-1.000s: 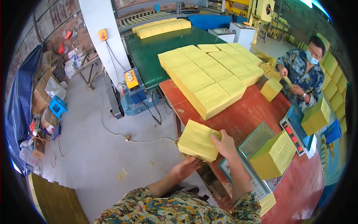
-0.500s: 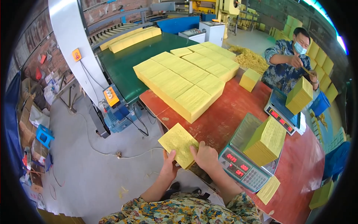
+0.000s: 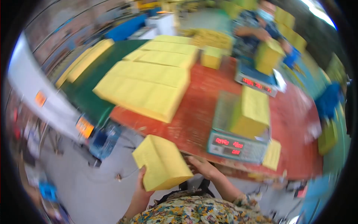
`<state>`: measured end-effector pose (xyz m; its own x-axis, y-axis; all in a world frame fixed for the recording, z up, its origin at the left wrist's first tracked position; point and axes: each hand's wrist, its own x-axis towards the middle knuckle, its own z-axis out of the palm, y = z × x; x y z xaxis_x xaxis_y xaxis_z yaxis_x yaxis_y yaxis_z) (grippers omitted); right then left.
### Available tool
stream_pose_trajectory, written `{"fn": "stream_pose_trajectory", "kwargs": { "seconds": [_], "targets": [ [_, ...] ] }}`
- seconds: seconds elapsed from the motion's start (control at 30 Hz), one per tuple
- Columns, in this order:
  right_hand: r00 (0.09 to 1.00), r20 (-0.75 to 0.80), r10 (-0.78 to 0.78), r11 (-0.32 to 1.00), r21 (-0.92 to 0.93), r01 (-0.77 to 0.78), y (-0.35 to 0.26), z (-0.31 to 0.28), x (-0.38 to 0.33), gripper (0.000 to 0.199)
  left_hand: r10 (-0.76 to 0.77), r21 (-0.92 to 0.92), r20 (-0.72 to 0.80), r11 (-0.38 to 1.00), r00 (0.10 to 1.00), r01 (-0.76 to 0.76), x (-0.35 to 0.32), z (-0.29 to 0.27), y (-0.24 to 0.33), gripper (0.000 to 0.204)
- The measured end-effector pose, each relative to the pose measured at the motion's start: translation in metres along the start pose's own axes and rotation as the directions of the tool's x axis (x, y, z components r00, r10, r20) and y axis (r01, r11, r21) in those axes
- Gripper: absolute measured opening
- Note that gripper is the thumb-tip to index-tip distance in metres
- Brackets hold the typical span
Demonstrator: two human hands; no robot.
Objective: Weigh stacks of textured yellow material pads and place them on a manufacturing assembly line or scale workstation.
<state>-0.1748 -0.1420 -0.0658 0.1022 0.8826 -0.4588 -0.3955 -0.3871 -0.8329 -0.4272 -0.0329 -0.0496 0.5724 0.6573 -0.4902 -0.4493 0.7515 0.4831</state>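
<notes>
A thick stack of yellow paper (image 3: 160, 164) is tilted in front of me, just off the near edge of the red table. My left hand (image 3: 143, 186) grips it at its lower left side, with the thumb up along the face. By its right edge is my right hand (image 3: 203, 167), fingers stretched out and apart; blur hides whether they touch the paper. To the right, a digital scale (image 3: 220, 147) with red digits bears another yellow paper stack (image 3: 253, 112). A thin yellow sheet or pad (image 3: 272, 155) lies against the scale's right side.
Large yellow paper blocks (image 3: 145, 82) cover the left of the red table (image 3: 197, 108) and the green belt (image 3: 78, 95). A small yellow block (image 3: 211, 58) stands behind. Across the table, a masked co-worker (image 3: 248, 28) is at a second scale (image 3: 253, 83) bearing a stack.
The yellow stack in my hands has turned and tilted, showing its thick side. My right hand has moved off its top face to its right edge. The whole view has swung right.
</notes>
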Motion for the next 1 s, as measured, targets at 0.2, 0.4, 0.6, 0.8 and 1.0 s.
{"fn": "stream_pose_trajectory", "kwargs": {
  "seconds": [0.2,0.4,0.6,0.8,1.0],
  "targets": [
    [0.852,-0.147,-0.503,0.854,-0.236,0.463,-0.078,0.005,-0.055,0.054,-0.011,0.450,0.380,0.876,0.925,-0.174,0.002,0.118,0.029,0.053],
    [0.678,-0.434,-0.593,0.798,-0.429,0.423,-0.179,-0.081,-0.125,0.051,-0.072,0.575,0.653,0.695,0.754,-0.432,0.080,0.297,0.018,0.049],
    [0.666,-0.529,-0.526,0.827,-0.133,0.547,-0.220,-0.188,-0.118,0.037,-0.300,0.631,0.609,0.744,0.735,-0.219,0.145,0.417,-0.041,0.057],
    [0.738,-0.518,-0.434,0.887,-0.101,0.451,-0.198,-0.226,-0.104,0.037,-0.374,0.724,0.512,0.673,0.773,-0.154,0.164,0.419,-0.067,0.057],
    [0.735,-0.488,-0.470,0.875,-0.149,0.461,-0.194,-0.222,-0.100,0.036,-0.330,0.720,0.524,0.664,0.785,-0.201,0.160,0.412,-0.065,0.058]
  ]
}}
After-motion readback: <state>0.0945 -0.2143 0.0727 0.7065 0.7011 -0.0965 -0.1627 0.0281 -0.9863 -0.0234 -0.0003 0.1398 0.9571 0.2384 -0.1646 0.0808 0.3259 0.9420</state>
